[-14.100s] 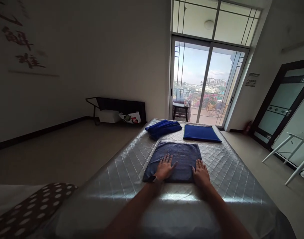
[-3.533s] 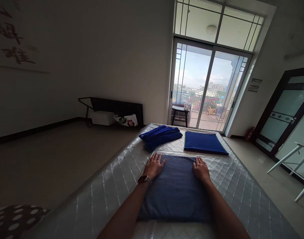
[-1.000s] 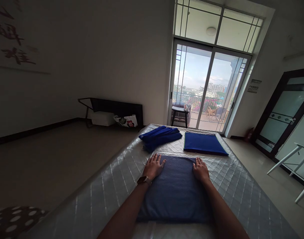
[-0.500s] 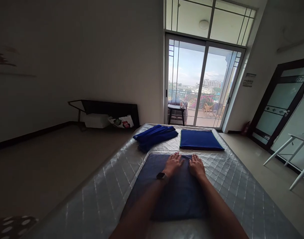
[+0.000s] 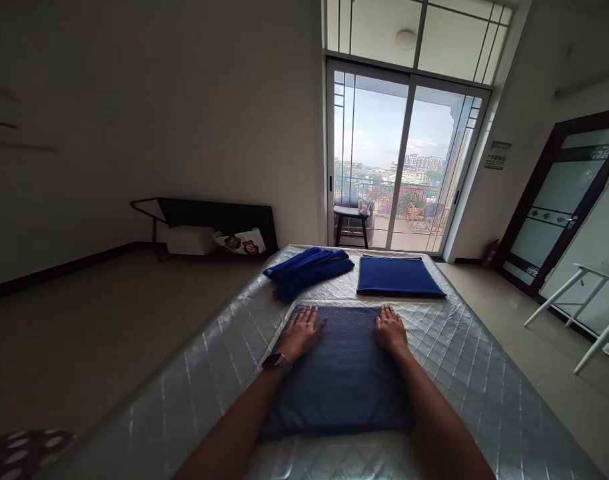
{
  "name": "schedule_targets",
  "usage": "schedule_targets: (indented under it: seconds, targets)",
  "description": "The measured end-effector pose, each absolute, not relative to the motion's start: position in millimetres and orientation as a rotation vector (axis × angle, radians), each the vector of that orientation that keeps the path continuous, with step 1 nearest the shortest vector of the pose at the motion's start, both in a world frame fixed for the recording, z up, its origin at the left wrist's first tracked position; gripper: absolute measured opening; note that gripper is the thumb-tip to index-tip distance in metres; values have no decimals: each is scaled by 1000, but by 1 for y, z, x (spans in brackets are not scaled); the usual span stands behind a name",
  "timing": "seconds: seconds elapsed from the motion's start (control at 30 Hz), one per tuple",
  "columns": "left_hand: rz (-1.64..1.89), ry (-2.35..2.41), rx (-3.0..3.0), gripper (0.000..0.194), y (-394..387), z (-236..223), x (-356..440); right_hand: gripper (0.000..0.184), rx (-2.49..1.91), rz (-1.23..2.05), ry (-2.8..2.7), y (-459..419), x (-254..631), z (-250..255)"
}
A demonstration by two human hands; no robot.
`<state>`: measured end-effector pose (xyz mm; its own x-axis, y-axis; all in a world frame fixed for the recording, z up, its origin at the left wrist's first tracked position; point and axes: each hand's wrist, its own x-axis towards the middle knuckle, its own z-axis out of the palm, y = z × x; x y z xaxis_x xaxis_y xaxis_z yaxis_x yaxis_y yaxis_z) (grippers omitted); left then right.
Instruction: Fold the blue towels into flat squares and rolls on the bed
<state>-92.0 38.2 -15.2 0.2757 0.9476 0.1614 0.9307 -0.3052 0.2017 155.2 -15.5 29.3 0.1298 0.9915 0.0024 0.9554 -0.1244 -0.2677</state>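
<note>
A folded dark blue towel (image 5: pixel 342 377) lies flat on a silver quilted mattress (image 5: pixel 224 373) in front of me. My left hand (image 5: pixel 300 331), with a watch on its wrist, lies open and flat on the towel's far left corner. My right hand (image 5: pixel 390 329) lies open and flat on the far right corner. Beyond them sit a loosely bunched bright blue cloth (image 5: pixel 307 265) on the left and a neatly folded bright blue cloth (image 5: pixel 397 277) on the right.
A glass sliding door (image 5: pixel 399 157) to a balcony stands past the mattress's far end. A low dark bench (image 5: pixel 209 217) with a box and bag is by the left wall. White table legs (image 5: pixel 579 300) stand at the right. A spotted cushion (image 5: pixel 19 453) is at bottom left.
Half a second ago both hands were close together at the middle of the towel's far edge. They have slid apart to its two far corners.
</note>
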Motion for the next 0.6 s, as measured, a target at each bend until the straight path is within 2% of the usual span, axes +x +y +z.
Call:
schedule_targets:
  seconds: [0.07, 0.17, 0.4, 0.6]
  targets:
    - [365, 1935, 2371, 78, 36, -16, -125, 60, -2204, 259, -1938, -16, 156, 29]
    - [370, 1978, 2348, 81, 34, -18, -147, 60, -2223, 237, -1948, -15, 156, 30]
    - [315, 1997, 2330, 77, 27, -8, -135, 60, -2222, 114, -1968, -28, 151, 37]
    - [360, 1999, 2381, 77, 30, -12, -136, 61, -2164, 204, -2037, -65, 153, 26]
